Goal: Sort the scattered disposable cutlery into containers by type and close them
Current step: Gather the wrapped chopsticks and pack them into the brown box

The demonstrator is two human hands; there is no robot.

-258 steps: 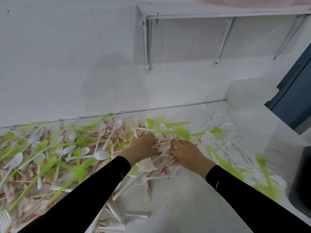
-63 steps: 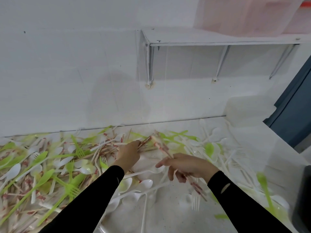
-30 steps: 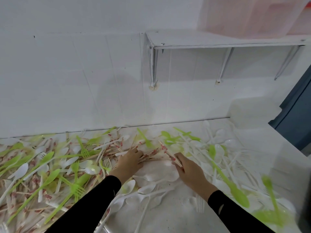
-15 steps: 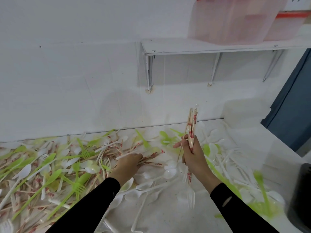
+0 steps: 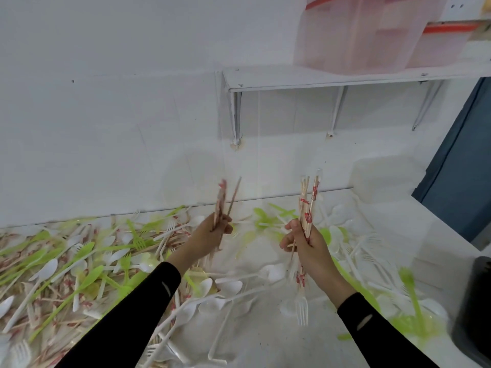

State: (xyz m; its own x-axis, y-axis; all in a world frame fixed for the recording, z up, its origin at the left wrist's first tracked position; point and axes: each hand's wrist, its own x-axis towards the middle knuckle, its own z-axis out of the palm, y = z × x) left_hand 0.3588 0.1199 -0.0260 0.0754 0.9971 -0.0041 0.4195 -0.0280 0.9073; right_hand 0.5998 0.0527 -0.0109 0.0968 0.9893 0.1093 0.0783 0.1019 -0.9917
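Left hand point(image 5: 210, 236) gripped blurred wrapped chopsticks point(image 5: 221, 201) upright; right hand point(image 5: 309, 244) clutched chopstick bundle point(image 5: 308, 205) above cutlery-strewn table point(image 5: 265, 341).

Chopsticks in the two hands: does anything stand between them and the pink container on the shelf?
Nothing visible does. The left hand and the right hand each hold chopsticks upright; only open air lies up to the pink container on the shelf.

Wall shelf point(image 5: 345, 78); blue panel point(image 5: 462, 181); black object point(image 5: 475, 309), right.
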